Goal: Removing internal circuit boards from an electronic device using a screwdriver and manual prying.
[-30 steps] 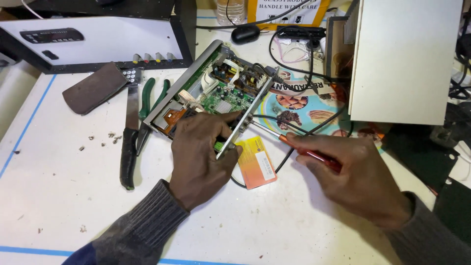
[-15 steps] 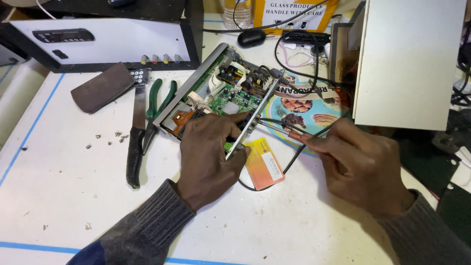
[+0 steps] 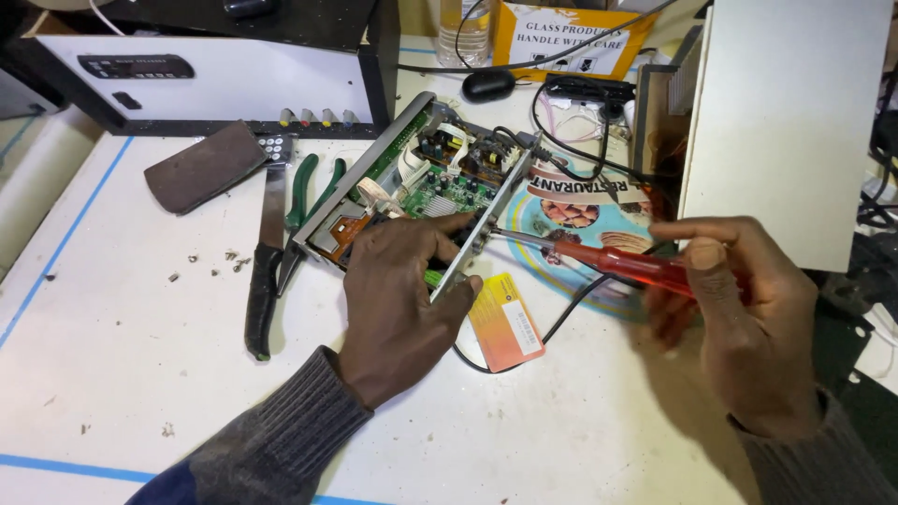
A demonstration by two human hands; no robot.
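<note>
White tabletop: hands (image 3: 398,299) (image 3: 748,318) work red-handled screwdriver (image 3: 622,265) against metal chassis (image 3: 421,187).

White table (image 3: 140,374), blue tape lines. On it we see opened electronics chassis (image 3: 421,182), knife (image 3: 265,271), green pliers (image 3: 304,192), orange card (image 3: 506,322), loose screws (image 3: 229,260), black mouse (image 3: 487,85).

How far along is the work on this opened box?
Done: the cover is off the device, circuit boards bare; loose screws lie on the table. In hand: left hand steadies it, right hand sets the red screwdriver at its side rail. Left: boards remain inside.
</note>
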